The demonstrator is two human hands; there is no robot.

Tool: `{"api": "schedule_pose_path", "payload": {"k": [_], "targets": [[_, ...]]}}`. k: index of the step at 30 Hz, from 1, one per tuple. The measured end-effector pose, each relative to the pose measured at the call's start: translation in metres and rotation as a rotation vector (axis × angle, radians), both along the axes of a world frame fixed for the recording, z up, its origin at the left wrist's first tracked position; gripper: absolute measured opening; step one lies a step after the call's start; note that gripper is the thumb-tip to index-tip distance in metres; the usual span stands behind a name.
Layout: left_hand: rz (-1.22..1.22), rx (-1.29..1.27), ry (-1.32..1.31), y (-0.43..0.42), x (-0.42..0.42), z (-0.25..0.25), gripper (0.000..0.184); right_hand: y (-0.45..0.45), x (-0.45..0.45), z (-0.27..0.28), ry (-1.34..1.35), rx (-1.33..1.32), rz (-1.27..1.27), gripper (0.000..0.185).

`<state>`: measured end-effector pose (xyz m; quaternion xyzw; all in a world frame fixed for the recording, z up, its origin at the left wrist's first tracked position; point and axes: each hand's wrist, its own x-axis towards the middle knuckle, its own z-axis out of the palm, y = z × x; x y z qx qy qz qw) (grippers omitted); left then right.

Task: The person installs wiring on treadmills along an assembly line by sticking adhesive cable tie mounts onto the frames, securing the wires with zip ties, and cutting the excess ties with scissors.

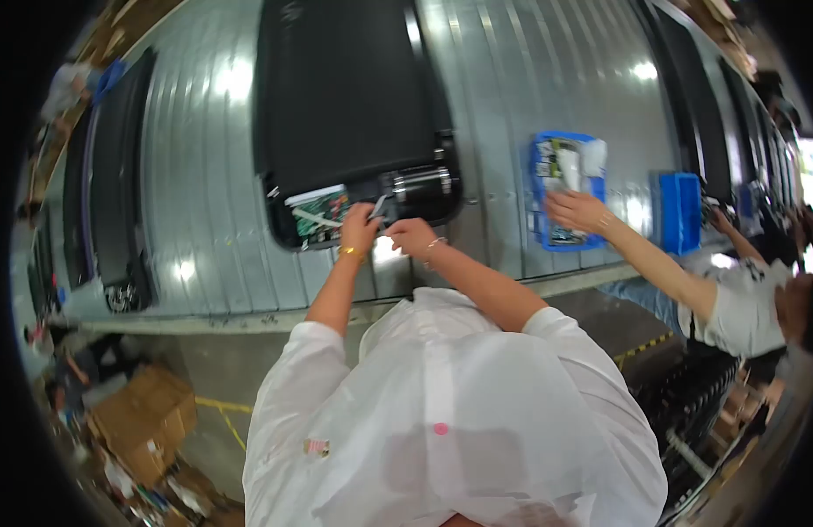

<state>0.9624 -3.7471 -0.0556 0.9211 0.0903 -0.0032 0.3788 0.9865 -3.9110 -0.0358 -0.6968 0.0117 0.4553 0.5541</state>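
Note:
In front of me lies a long black machine base [349, 97], with its near end uncovered. A green circuit board [318, 213] sits in the left of that end, crossed by a pale strip. To its right is a shiny metal cylinder [421, 182]. My left hand [360, 230] is closed at the board's right edge, beside a small whitish piece [377, 207]; its grip is partly hidden. Close by on the right, my right hand [412, 238] has its fingers pinched together at the base's near edge. What they pinch is too small and blurred to name.
A blue tray [540, 224] of small parts and white packets stands at right, with a co-worker's hand [578, 212] over it. Beyond is a blue bin [680, 213]. More black bases [121, 176] lie along the ribbed metal line. A cardboard box [143, 422] stands on the floor, lower left.

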Motion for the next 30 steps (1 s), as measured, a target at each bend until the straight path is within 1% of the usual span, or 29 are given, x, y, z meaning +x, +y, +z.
{"api": "schedule_pose_path", "payload": {"k": [2,3,5,7,9,11,12,14,16,18,19,20,21,22,24,25,27,28,30], "targets": [[0.04,-0.018,0.027,-0.001,0.0,-0.004,0.014,-0.017,0.002,0.015,-0.028,0.077,0.11,0.014],[0.029,0.016,-0.019,0.0,-0.001,-0.008,0.014,-0.033,0.0,0.02,-0.043,0.066,0.084,0.014],[0.014,0.055,-0.08,-0.002,-0.002,-0.006,0.015,-0.06,-0.009,0.028,-0.096,0.174,0.081,0.013],[0.045,0.072,-0.03,-0.006,-0.007,0.003,0.016,-0.1,-0.019,0.024,-0.476,-0.008,0.084,0.014],[0.069,0.094,-0.072,-0.021,-0.018,0.022,0.017,-0.147,-0.024,0.031,-0.297,-0.028,-0.007,0.015],[0.092,0.116,-0.109,-0.031,-0.036,0.034,0.018,-0.191,-0.031,0.034,-0.198,-0.069,-0.084,0.015],[0.141,0.119,-0.144,-0.035,-0.047,0.037,0.019,-0.209,-0.035,0.037,-0.203,-0.066,-0.089,0.015],[0.218,0.09,-0.171,-0.045,-0.066,0.045,0.02,-0.245,-0.041,0.043,-0.329,-0.2,-0.142,0.015],[0.243,0.056,-0.172,-0.055,-0.082,0.049,0.02,-0.28,-0.035,0.034,-0.577,-0.233,-0.231,0.016],[0.217,0.062,-0.029,-0.064,-0.101,0.048,0.019,-0.315,-0.003,0.025,-0.713,-0.374,-0.481,0.019],[0.222,0.067,-0.034,-0.069,-0.111,0.048,0.019,-0.333,0.02,0.024,-0.741,-0.563,-0.504,0.017],[0.179,0.047,0.051,-0.075,-0.12,0.046,0.018,-0.352,0.046,0.022,-0.764,-0.751,-0.526,0.017],[0.136,0.03,0.136,-0.08,-0.129,0.045,0.018,-0.375,0.07,0.001,-0.87,-0.76,-0.591,0.018],[0.14,0.038,0.128,-0.085,-0.138,0.043,0.018,-0.393,0.092,-0.021,-0.98,-0.766,-0.657,0.018],[0.14,0.053,0.157,-0.093,-0.158,0.037,0.018,-0.403,0.125,-0.021,-0.98,-0.849,-0.63,0.015],[0.148,0.064,0.151,-0.095,-0.168,0.035,0.018,-0.405,0.131,-0.021,-0.983,-0.834,-0.632,0.015],[0.154,0.036,0.272,-0.097,-0.184,0.031,0.019,-0.403,0.146,-0.021,-0.868,-0.965,-0.465,0.012],[0.172,0.045,0.264,-0.097,-0.191,0.028,0.019,-0.402,0.155,-0.021,-0.813,-1.026,-0.377,0.011],[0.17,0.034,0.307,-0.094,-0.205,0.026,0.019,-0.402,0.166,-0.021,-0.815,-1.008,-0.383,0.011]]}}
